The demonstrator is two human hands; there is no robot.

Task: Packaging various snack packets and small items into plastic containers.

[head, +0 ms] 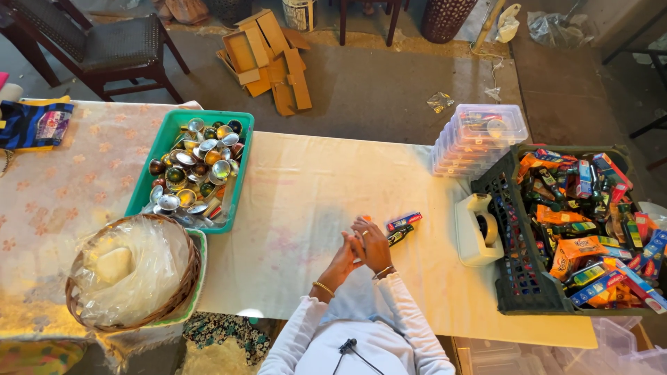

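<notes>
From the head camera I see the left hand and the right hand pressed together over the near middle of the cloth-covered worktop, fingers folded around each other; whether they grip anything between them I cannot tell. Just to the right of the right hand lie two small packets, one blue and red, one dark, flat on the cloth. Further right sits a white tape dispenser, touching a dark plastic crate heaped with orange, blue and green packets. Beyond the dispenser stands a stack of clear lidded boxes. On the left, a green tray holds a pile of shiny metal cups, and nearer to me a wicker basket lined with clear plastic rests just beside it. On the far floor lie flattened cardboard pieces near a dark chair.
</notes>
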